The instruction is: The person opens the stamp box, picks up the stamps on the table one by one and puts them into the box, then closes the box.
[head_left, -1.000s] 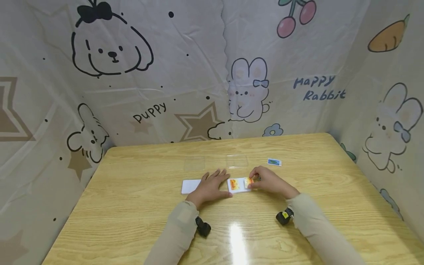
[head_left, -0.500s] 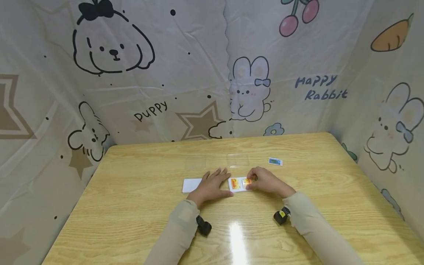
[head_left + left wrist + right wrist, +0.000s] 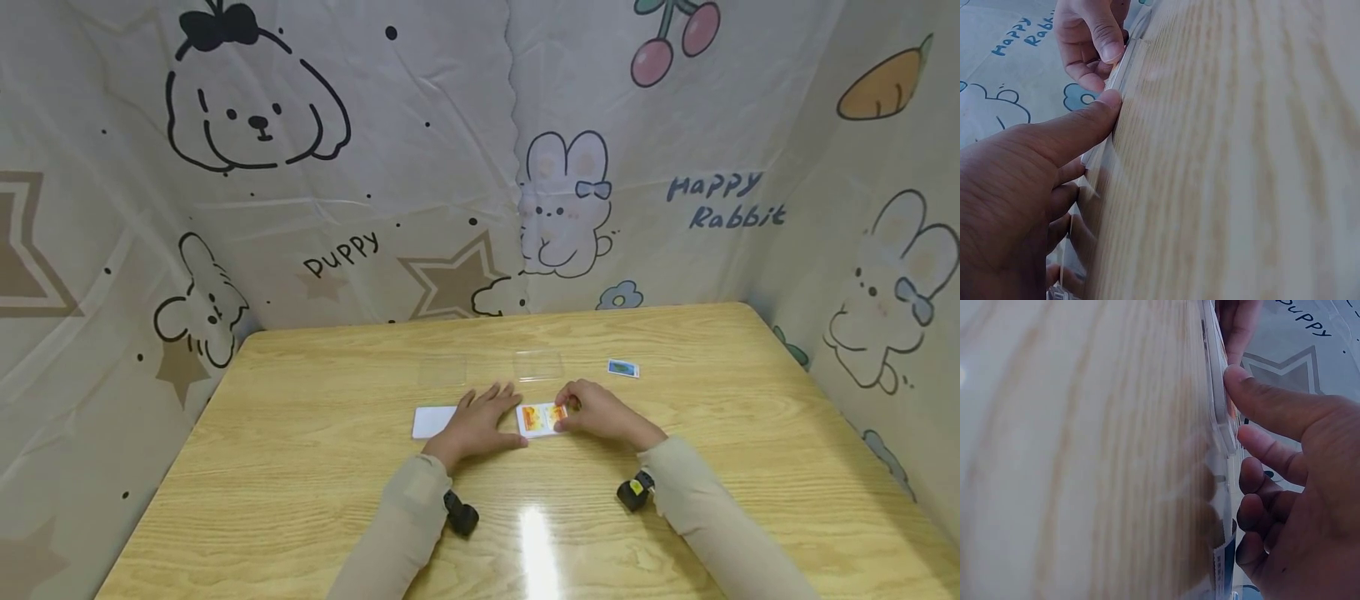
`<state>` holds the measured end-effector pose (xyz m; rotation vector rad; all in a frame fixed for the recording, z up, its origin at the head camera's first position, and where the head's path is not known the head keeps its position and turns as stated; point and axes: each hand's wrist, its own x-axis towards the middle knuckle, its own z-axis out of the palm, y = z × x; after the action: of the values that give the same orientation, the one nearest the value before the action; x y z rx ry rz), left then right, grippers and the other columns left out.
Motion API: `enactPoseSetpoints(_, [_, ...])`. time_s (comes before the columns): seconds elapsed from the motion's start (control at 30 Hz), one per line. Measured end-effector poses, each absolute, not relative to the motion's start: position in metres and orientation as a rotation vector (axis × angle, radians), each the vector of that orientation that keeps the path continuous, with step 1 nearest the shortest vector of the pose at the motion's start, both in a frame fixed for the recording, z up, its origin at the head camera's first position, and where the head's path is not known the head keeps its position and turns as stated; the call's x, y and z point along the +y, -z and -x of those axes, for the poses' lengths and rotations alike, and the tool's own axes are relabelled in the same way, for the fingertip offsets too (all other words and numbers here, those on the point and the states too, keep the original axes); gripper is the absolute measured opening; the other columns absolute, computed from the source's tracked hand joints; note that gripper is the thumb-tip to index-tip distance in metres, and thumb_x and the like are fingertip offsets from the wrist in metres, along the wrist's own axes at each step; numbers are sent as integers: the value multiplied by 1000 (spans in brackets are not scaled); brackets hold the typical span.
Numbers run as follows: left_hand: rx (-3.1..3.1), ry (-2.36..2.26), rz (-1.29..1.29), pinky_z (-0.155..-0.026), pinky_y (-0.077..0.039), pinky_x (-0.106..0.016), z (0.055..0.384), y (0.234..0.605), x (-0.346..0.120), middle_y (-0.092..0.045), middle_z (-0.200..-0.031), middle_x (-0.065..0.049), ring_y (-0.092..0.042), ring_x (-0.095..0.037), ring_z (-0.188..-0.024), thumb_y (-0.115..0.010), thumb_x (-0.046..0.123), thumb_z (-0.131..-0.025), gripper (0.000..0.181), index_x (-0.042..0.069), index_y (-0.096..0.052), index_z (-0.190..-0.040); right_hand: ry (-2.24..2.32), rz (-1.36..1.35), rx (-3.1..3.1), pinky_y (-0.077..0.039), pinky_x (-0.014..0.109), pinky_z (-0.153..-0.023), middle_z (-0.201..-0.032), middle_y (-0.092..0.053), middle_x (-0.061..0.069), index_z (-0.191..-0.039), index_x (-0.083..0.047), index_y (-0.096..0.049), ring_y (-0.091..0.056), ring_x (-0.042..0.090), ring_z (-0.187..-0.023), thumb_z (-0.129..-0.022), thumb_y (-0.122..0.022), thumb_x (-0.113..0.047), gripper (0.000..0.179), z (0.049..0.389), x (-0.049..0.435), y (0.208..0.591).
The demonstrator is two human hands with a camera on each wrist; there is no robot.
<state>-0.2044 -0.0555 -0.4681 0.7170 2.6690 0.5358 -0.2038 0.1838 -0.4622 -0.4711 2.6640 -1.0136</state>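
Observation:
In the head view a flat white rectangular piece [image 3: 535, 432] lies mid-table with a small orange-and-yellow picture card [image 3: 532, 417] on its left part. A similar card [image 3: 553, 416] lies on its right part, and my right hand [image 3: 600, 412] holds this one between thumb and index finger. My left hand [image 3: 480, 425] rests with spread fingers, its thumb at the piece's near left corner. Its palm and fingers partly cover a second white piece [image 3: 431, 422]. In the left wrist view the left thumb [image 3: 1088, 125] touches the piece's edge; the right wrist view shows the right thumb [image 3: 1272, 403] on the card.
Behind the hands lie two clear plastic rectangles, a right one [image 3: 538, 366] and a faint left one [image 3: 442, 370]. A small blue-and-green picture card [image 3: 623, 368] lies at the right. A printed cloth [image 3: 435, 167] hangs behind the wooden table [image 3: 300, 467].
My right hand has moved slightly left with its card, which was tilted over the white piece and now lies flat beside the other card. The left hand has stayed in place.

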Motion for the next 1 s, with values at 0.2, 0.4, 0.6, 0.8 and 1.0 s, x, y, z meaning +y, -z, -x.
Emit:
enactPoseSetpoints(0.2, [2663,-536,-713,-120,-11,-55,204,469,-56,-22,-161,-1,-16,-22,-151,-62,61,-84,82,22,-35,-151,1006,447,2672,-41,31,-76,-95,-57,7,-104,-5,-63,-48,18,-86,-80,-79,-20,33,202,183,461])
enactPoseSetpoints(0.4, [2654,-535,-710,-120,-10,-54,203,467,-57,-21,-161,-1,-15,-22,-151,-62,60,-85,81,22,-35,-151,1051,423,2667,-45,36,-81,-104,-58,11,-113,-4,-61,-51,21,-93,-83,-77,-23,39,200,190,459])
enactPoseSetpoints(0.6, [2655,-569,-707,-121,-10,-52,201,463,-62,-21,-161,0,-16,-20,-151,-64,57,-85,81,20,-36,-150,1082,409,2675,-43,29,-71,-104,-56,13,-118,0,-59,-48,19,-85,-88,-72,-25,41,196,206,456])
enactPoseSetpoints(0.8, [2675,-685,-725,-120,-15,-52,202,459,-77,-24,-161,-2,-21,-21,-149,-68,53,-84,81,16,-39,-149,1134,386,2666,-41,25,-61,-103,-53,17,-121,4,-57,-45,16,-77,-89,-69,-21,41,191,227,449])
enactPoseSetpoints(1.0, [2725,-732,-720,-119,-19,-51,205,455,-95,-36,-156,-4,-31,-25,-145,-71,54,-81,83,19,-40,-148,1113,388,2699,-45,30,-72,-108,-54,20,-123,6,-56,-50,21,-87,-87,-71,-21,47,191,244,452])
